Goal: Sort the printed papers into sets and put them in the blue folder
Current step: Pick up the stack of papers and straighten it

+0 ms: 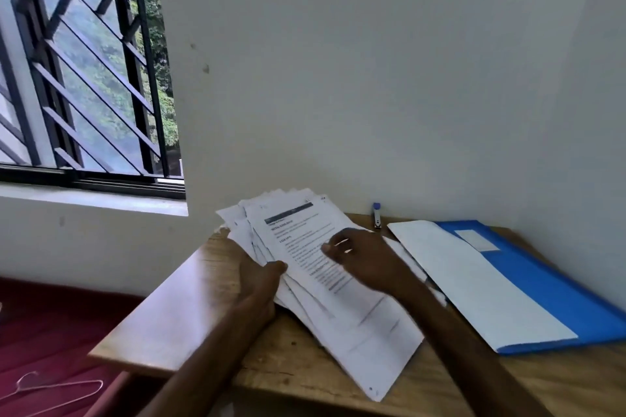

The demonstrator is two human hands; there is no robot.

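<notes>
Your left hand (261,284) keeps a narrow grip on the left edge of the fanned printed papers (369,342), thumb on top, over the desk (183,315). Your right hand (367,261) lies on the top sheet with bent fingers; whether its grip pinches the sheet, I cannot tell. The blue folder (548,284) lies open just beside, at the right.

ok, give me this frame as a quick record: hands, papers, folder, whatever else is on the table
left hand: grips fanned printed papers at their left edge
right hand: fingertips on top of the papers, pinch unclear
blue folder: open on table, right of papers, white sheet on it
stapler: by wall, between papers and folder
</notes>
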